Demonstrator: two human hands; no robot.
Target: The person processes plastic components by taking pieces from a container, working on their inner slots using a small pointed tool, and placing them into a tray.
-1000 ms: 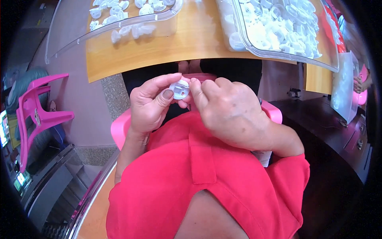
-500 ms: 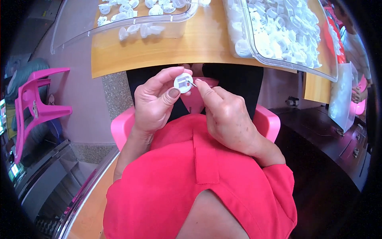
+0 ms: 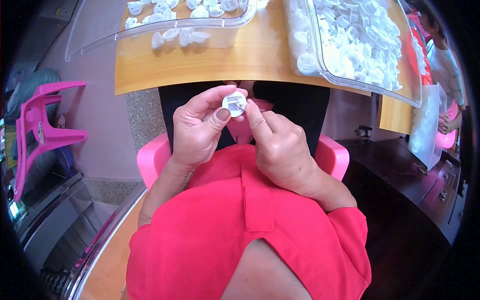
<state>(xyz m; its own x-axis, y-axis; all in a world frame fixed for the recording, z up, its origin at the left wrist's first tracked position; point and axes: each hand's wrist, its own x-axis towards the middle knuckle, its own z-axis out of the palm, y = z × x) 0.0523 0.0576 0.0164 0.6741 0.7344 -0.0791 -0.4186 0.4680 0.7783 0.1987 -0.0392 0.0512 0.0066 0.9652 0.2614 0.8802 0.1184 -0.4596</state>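
Observation:
A round white plastic piece (image 3: pixel 233 103) with a rectangular opening in its face is held by the rim, between the thumb and fingers of my left hand (image 3: pixel 196 127). Closed beside it, my right hand (image 3: pixel 282 145) grips a thin metal tool (image 3: pixel 241 107). Only the tool's narrow tip shows, reaching into the opening; the rest is hidden in my fingers. Both hands are above my lap, just short of the table's near edge.
On the wooden table (image 3: pixel 200 67), a clear bin (image 3: pixel 322 65) at right is heaped with white pieces; another clear bin (image 3: pixel 210 24) at left has several. A pink chair (image 3: pixel 37 125) stands far left. At far right, a person (image 3: pixel 445 65) is near a translucent bag (image 3: pixel 425 130).
My left hand and the white piece have shifted slightly right. The tool tip is still in the opening, at a slightly different angle.

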